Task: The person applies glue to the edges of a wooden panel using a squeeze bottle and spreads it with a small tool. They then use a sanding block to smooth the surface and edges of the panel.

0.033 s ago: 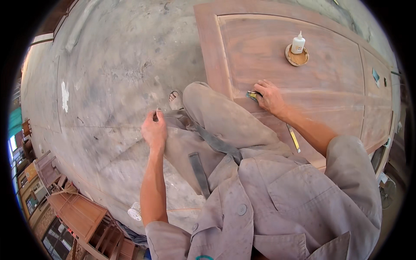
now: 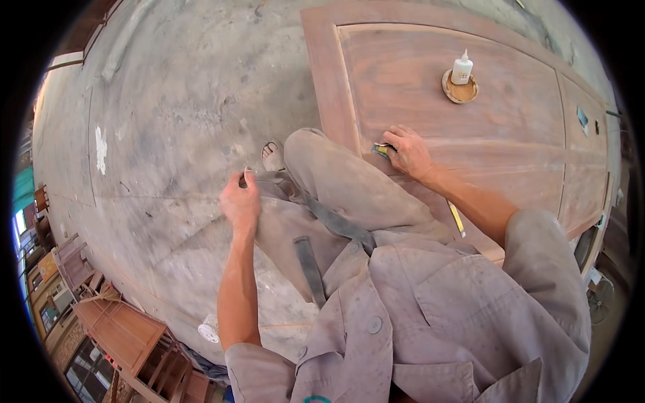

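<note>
My right hand [image 2: 407, 152] is closed on a folded piece of sandpaper [image 2: 383, 150], yellow-green and dark. It presses this onto the reddish-brown panelled wooden door [image 2: 416, 60], near the lower left corner of its large panel. My fingers hide part of the sandpaper. At my left leg, my left hand [image 2: 240, 197] is loosely curled, with a gap between thumb and finger and nothing visible in it. A yellow utility knife [image 2: 456, 219] lies on the door beside my right forearm. Farther off, a white nozzle bottle [image 2: 461, 70] stands in a small bowl [image 2: 461, 101] of brown powder.
A teal scrap [image 2: 582, 118] lies at the door's right end. My sandalled foot [image 2: 272, 156] is on the stained concrete floor [image 2: 175, 101]. At lower left are a white roll-shaped object [image 2: 209, 328] and wooden furniture [image 2: 124, 329]. A fan [image 2: 600, 299] stands at far right.
My right hand has slid slightly to the left along the door with the sandpaper. The left hand has barely moved.
</note>
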